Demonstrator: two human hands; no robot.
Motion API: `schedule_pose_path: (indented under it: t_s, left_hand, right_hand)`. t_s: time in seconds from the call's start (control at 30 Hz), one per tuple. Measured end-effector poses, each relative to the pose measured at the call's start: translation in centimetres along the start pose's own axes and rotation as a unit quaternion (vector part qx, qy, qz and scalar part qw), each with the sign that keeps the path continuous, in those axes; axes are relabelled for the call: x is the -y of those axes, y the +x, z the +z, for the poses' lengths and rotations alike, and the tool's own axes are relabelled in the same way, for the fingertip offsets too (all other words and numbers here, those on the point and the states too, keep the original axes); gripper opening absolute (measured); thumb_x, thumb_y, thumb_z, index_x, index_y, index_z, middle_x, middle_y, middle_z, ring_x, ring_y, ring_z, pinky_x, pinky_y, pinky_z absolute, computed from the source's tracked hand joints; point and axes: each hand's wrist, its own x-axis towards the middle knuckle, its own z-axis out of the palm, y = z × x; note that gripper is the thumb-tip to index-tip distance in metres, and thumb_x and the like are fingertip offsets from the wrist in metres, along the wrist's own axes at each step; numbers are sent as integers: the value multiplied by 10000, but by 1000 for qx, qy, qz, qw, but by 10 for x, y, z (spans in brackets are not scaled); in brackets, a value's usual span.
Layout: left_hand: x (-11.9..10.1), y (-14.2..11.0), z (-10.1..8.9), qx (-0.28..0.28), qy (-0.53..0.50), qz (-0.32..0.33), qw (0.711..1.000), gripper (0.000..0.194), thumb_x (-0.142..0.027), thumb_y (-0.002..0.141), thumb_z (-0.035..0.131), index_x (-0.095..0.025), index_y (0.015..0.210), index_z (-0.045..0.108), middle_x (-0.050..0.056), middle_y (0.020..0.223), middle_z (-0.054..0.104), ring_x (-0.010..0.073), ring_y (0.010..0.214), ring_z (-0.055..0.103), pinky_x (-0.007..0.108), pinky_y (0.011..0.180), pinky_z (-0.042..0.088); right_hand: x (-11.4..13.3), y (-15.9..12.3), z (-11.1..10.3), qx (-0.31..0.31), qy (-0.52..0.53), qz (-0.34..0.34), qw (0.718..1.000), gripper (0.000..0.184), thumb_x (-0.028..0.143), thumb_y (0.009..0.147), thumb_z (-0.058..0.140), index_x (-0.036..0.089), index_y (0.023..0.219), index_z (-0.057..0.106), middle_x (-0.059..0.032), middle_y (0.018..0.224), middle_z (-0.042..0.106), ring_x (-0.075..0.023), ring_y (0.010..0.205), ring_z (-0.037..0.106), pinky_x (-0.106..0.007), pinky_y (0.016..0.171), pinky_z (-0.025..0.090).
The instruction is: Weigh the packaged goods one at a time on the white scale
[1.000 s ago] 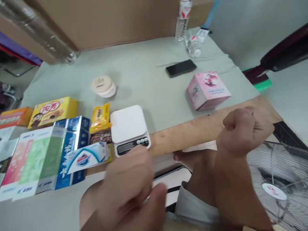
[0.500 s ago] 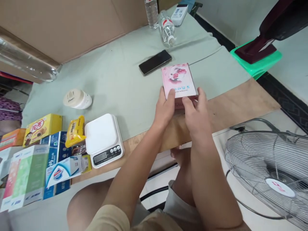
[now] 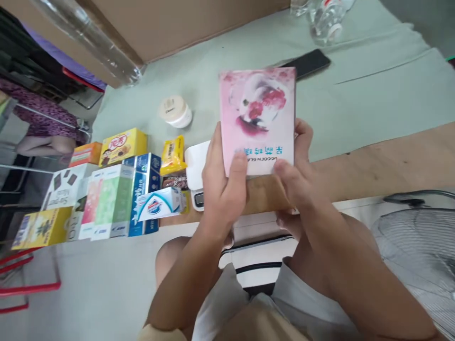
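the pink box (image 3: 258, 113) is in both hands, near the table's front edge, its printed face turned up toward the head camera. the left hand (image 3: 227, 182) grasps its left side, thumb laid on the lower part of the face, over some of the lettering. the right hand (image 3: 297, 168) grasps the lower right corner, thumb tip at the bottom edge and bent fingers at the right side. the fingertips behind the box are hidden, and i cannot tell whether the box touches anything below it.

behind the box lies a dark phone (image 3: 313, 64), its left end covered from this view. farther back on the green cloth (image 3: 359, 111) a clear bottle (image 3: 327, 23) lies on its side, cut off by the top of the picture.

just beside the left hand is a white scale (image 3: 196, 163), partly hidden by that hand. a yellow packet (image 3: 173, 155) sits at the scale's left, and a round jar (image 3: 176, 112) stands behind them, apart from both.

farther left the goods are packed close: a soap box (image 3: 158, 204) resting on a blue box (image 3: 145, 227), then a green carton (image 3: 115, 201), with a yellow box (image 3: 122, 147) and an orange box (image 3: 85, 155) behind. a fan (image 3: 419, 260) is at the lower right.
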Motion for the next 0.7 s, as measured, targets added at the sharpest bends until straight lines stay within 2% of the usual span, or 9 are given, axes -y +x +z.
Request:
schedule_pose_path:
  t_s: [0.1, 0.2, 0.37, 0.47, 0.53, 0.6, 0.7]
  left_hand:
    - [6, -17, -43, -43, 24, -15, 999, 478, -504, 1067, 494, -262, 1471, 579, 87, 1464, 655, 281, 1382, 602, 407, 1169, 495]
    - [18, -30, -62, -87, 12, -56, 995, 466, -478, 1070, 493, -254, 1466, 592, 99, 1488, 640, 283, 1417, 579, 424, 1197, 483]
    - [35, -35, -69, -87, -51, -138, 985, 459, -477, 1077, 468, -268, 1466, 594, 94, 1443, 682, 286, 1371, 627, 459, 1206, 485]
    - [39, -38, -71, -87, -56, -162, 981, 540, -503, 1070, 470, -253, 1546, 514, 109, 1595, 561, 306, 1516, 497, 493, 1286, 400]
    - [40, -43, -72, -109, -49, -148, 982, 628, -527, 1060, 484, -253, 1620, 411, 100, 1725, 383, 313, 1630, 317, 509, 1358, 269]
    - [41, -50, -73, -133, -44, -97, 985, 683, -522, 1057, 489, -278, 1669, 310, 67, 1787, 240, 313, 1675, 179, 516, 1387, 173]
    - [42, -57, -72, -142, -55, -33, 988, 711, -525, 1047, 486, -295, 1684, 267, 48, 1794, 215, 326, 1684, 122, 515, 1392, 155]
  right_hand:
    - [-3, -4, 38, 52, -3, -40, 998, 579, 711, 936, 548, 348, 1339, 344, -71, 1382, 472, -281, 1331, 530, -523, 1102, 531]
    - [-12, -3, 54, 101, -42, -59, 992, 619, 734, 919, 560, 329, 1342, 360, -72, 1327, 468, -291, 1295, 522, -566, 1140, 474]
    - [-23, 1, 55, 124, -97, -28, 987, 660, 761, 857, 629, 333, 1314, 418, -67, 1276, 493, -303, 1243, 544, -547, 1077, 494]
    - [-26, 1, 56, 121, -102, 0, 987, 687, 794, 850, 607, 326, 1322, 433, -79, 1305, 519, -325, 1280, 547, -566, 1095, 480]
    - [-29, 0, 56, 94, -87, 2, 992, 722, 848, 839, 555, 326, 1327, 454, -83, 1327, 518, -353, 1356, 515, -610, 1171, 420]
    - [-33, 0, 55, 45, -68, -16, 996, 707, 869, 842, 505, 329, 1297, 498, -75, 1301, 516, -367, 1415, 481, -639, 1251, 325]
    - [-38, 1, 50, -16, -47, -49, 998, 629, 834, 864, 493, 331, 1237, 556, -61, 1207, 522, -356, 1393, 509, -641, 1294, 254]
